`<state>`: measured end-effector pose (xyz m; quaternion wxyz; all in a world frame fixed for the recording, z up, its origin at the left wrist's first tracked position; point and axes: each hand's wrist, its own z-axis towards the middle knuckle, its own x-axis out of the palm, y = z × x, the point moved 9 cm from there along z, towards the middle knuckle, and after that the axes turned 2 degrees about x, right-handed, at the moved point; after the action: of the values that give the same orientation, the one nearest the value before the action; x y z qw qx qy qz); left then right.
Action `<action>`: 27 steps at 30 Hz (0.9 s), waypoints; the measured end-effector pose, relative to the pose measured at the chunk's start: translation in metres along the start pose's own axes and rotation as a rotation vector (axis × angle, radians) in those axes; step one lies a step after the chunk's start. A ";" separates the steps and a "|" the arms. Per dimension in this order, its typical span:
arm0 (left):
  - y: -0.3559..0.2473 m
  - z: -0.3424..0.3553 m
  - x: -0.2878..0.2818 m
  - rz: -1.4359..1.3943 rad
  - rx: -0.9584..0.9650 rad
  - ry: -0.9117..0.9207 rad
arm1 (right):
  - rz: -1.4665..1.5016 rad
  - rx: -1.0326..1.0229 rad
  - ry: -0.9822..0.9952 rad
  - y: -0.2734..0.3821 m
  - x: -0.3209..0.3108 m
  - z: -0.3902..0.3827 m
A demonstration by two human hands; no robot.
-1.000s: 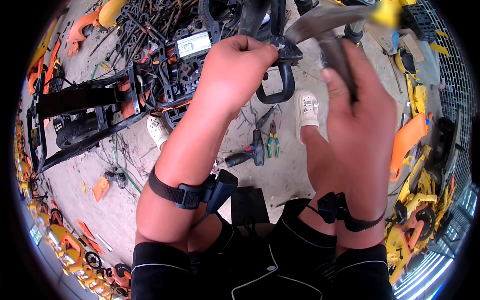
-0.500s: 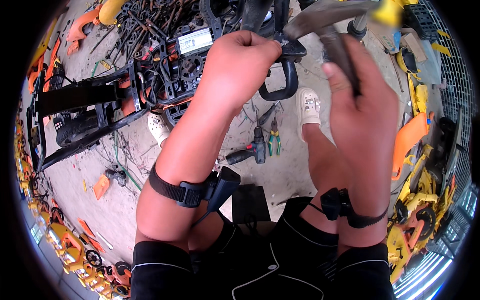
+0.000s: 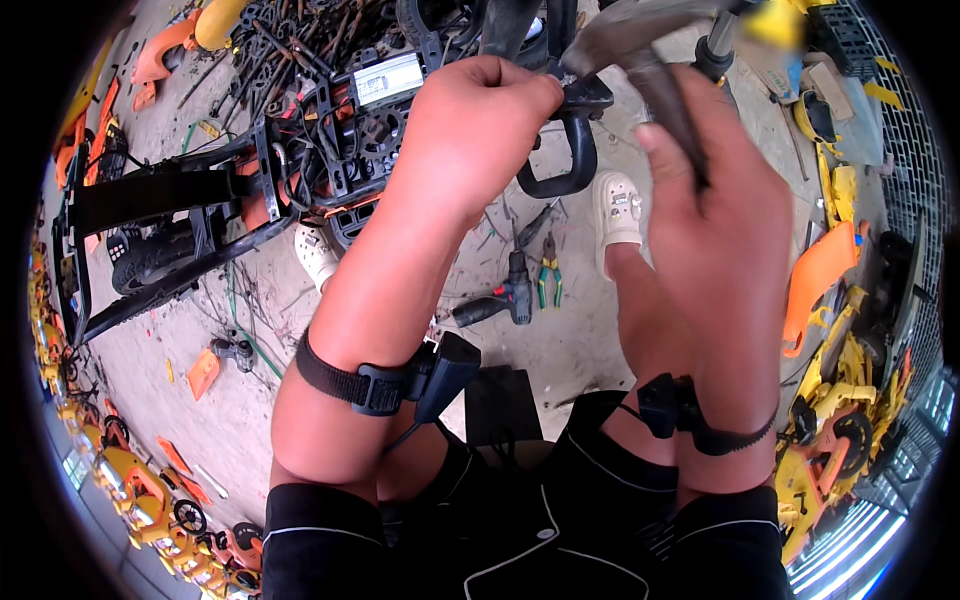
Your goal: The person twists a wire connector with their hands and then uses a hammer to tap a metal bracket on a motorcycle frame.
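Note:
My right hand [image 3: 715,190] is wrapped round the handle of a claw hammer [image 3: 645,55], whose metal head lies over a black bracket [image 3: 588,97] on a dark vehicle frame [image 3: 185,195]. My left hand [image 3: 480,125] is closed in a pinch close to that bracket. Whatever sits between its thumb and finger is hidden. A black loop-shaped bar [image 3: 565,165] hangs below the bracket. Behind my left hand the frame carries wiring and a silver box with a label [image 3: 388,80].
On the concrete floor between my feet lie a cordless drill [image 3: 510,295] and green-and-yellow pliers [image 3: 550,270]. A heap of rusty metal parts [image 3: 300,50] fills the far left. Orange and yellow panels [image 3: 820,280] are piled at the right. A small motor-like part [image 3: 233,350] lies at left.
The hammer and my right hand have shifted slightly left, with the hammer head near the bracket in both frames. My left hand stays almost in place.

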<state>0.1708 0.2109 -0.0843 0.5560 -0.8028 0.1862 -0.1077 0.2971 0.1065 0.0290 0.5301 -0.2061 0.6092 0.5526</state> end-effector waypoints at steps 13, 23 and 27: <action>-0.001 0.000 0.000 0.005 -0.002 -0.001 | 0.005 -0.040 -0.032 0.001 -0.005 -0.001; -0.001 0.003 -0.003 0.013 0.079 -0.018 | 0.197 0.032 -0.076 -0.019 -0.002 0.007; -0.019 -0.008 -0.005 0.223 0.168 -0.068 | 0.299 0.035 -0.164 -0.030 -0.006 0.013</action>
<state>0.1666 0.2123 -0.0633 0.6360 -0.7308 0.2457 -0.0333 0.3298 0.1068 0.0233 0.4935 -0.0581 0.5974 0.6294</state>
